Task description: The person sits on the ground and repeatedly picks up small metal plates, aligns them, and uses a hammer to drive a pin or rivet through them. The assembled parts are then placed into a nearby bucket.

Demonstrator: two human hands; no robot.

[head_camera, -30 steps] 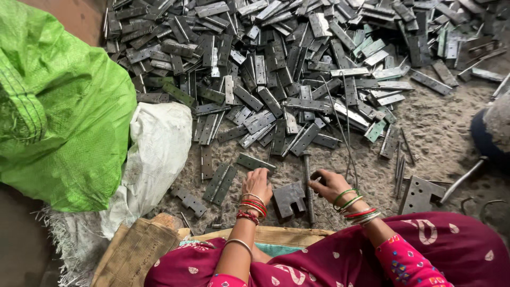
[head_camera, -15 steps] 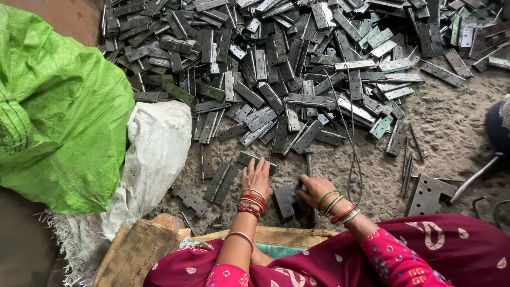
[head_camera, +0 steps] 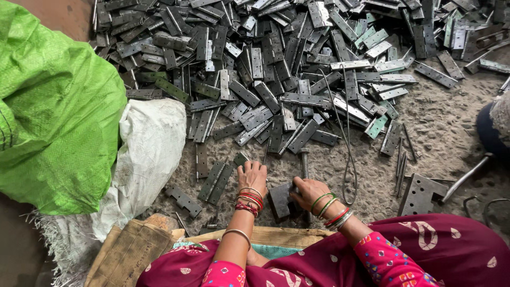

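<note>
The left hand is laid palm down on the gritty grey ground, its fingers curled over a small dark metal hinge leaf whose tip shows just beyond the fingertips; whether the piece is truly gripped cannot be told. Red and gold bangles are worn at that wrist. The right hand is closed around the right side of a dark, blocky steel piece standing on the ground between the two hands — the thumb is pressed on its near face. Green, red and silver bangles are stacked on the right wrist.

Just beyond the right hand a short steel rod with a rounded head is seen lying on the ground, and beside it a long loop of thin wire. To the left of the left hand a flat folded grey hinge is set, with a smaller one nearer the sacks. A large heap of grey metal hinges is spread across the upper ground. At the left a bright green woven sack is propped against a white woven sack. A perforated steel plate lies to the right.
</note>
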